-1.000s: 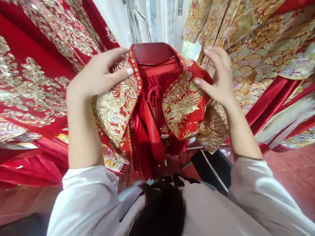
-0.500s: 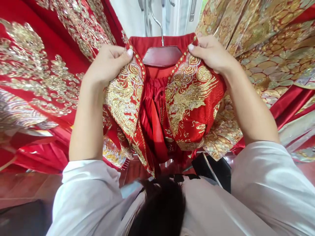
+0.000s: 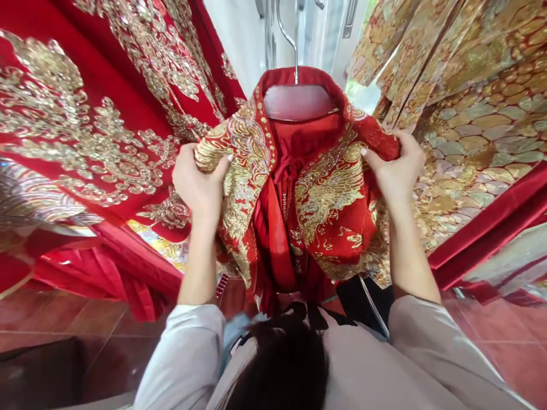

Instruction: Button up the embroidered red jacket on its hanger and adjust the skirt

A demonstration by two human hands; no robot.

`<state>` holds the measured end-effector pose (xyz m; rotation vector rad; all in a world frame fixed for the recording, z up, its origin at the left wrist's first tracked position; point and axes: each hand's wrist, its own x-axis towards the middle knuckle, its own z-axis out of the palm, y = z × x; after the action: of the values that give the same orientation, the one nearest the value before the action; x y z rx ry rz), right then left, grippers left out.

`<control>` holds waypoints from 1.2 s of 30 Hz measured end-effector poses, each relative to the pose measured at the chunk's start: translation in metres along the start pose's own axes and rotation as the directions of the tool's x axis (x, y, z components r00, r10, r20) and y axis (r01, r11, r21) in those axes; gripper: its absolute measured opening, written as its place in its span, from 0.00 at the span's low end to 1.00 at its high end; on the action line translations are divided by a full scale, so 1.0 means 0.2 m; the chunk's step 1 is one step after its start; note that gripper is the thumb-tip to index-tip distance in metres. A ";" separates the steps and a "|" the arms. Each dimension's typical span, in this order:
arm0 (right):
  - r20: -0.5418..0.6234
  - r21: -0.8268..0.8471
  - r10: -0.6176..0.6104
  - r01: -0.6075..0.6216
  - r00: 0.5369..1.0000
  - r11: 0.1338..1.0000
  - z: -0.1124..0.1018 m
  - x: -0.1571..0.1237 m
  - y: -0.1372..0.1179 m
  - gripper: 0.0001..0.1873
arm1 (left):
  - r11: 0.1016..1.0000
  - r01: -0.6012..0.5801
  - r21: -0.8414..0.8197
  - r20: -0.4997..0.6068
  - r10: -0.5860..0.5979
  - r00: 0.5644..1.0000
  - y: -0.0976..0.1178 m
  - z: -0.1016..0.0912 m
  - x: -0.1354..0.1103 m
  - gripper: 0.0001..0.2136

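A red jacket (image 3: 325, 193) with heavy gold embroidery hangs in front of me on a dark red hanger (image 3: 297, 101) with a metal hook. My left hand (image 3: 200, 185) is shut on the jacket's left shoulder, thumb on top of the gold trim. My right hand (image 3: 395, 171) is shut on the right shoulder edge. The front panels hang apart, showing a red pleated lining and a tie inside.
A red garment with gold embroidery (image 3: 85, 125) hangs close on the left. A gold scale-patterned garment (image 3: 474, 114) hangs close on the right. A white frame and window (image 3: 325, 34) stand behind. Below are a reddish floor (image 3: 85, 347) and a black object (image 3: 363, 302).
Both hands slid down from the collar by the hanger to the jacket's shoulders and spread apart. The jacket's shoulders now sit wider over the hanger.
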<state>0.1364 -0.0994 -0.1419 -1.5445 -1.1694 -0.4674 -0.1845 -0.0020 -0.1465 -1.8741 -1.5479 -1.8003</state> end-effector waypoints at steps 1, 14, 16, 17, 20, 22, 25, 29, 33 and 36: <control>-0.092 -0.046 -0.024 0.020 0.995 0.999 0.03 -0.08 -0.03 0.26 | 0.999 -0.033 0.012 -0.109 0.035 0.993 0.02 0.02 -0.08 0.23; 0.281 0.018 0.101 -0.111 0.954 0.994 0.23 -0.96 0.12 0.14 | 0.977 0.188 0.096 0.029 -0.191 0.981 -0.47 -0.09 -0.96 0.19; 0.278 0.097 0.044 -0.074 0.960 0.993 0.18 -0.97 0.11 0.12 | 0.968 0.226 0.110 0.027 -0.230 0.973 -0.44 -0.14 -0.96 0.15; 0.242 0.110 0.019 -0.047 0.970 0.993 0.16 -0.97 0.09 0.10 | 0.965 0.240 0.107 0.021 -0.243 0.970 -0.43 -0.15 -0.97 0.14; 0.142 0.044 -0.061 0.055 0.988 0.998 0.16 -0.98 -0.02 0.22 | 0.973 0.220 0.072 -0.019 -0.219 0.976 -0.40 -0.17 -1.01 0.15; 0.148 -0.045 -0.079 0.087 0.986 0.995 0.22 -0.95 -0.07 0.39 | 0.982 0.176 0.073 -0.035 -0.174 0.984 -0.43 -0.19 -1.03 0.14; 0.204 -0.086 -0.019 0.037 0.979 0.996 0.34 -0.85 -0.05 0.35 | 0.980 0.157 0.125 -0.067 -0.149 0.987 -0.54 -0.23 -1.01 0.12; 0.249 0.068 -0.046 0.030 0.967 0.997 0.35 -0.77 0.02 0.19 | 0.971 0.164 0.172 -0.089 -0.151 0.985 -0.65 -0.29 -0.94 0.13; 0.245 0.211 -0.172 0.121 0.954 0.970 0.19 -0.83 -0.06 0.10 | 0.973 0.040 0.226 0.112 -0.067 0.991 -0.62 -0.35 -0.85 0.13; 0.200 0.237 -0.256 0.206 0.946 0.949 0.08 -0.91 -0.18 0.10 | 0.954 -0.126 0.273 0.274 0.048 0.960 -0.53 -0.42 -0.76 0.13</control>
<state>0.0226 -0.1660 -0.2724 -1.3034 -1.5400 -0.3105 -0.2817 -0.0937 -0.2996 -2.0605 -1.6716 -1.2444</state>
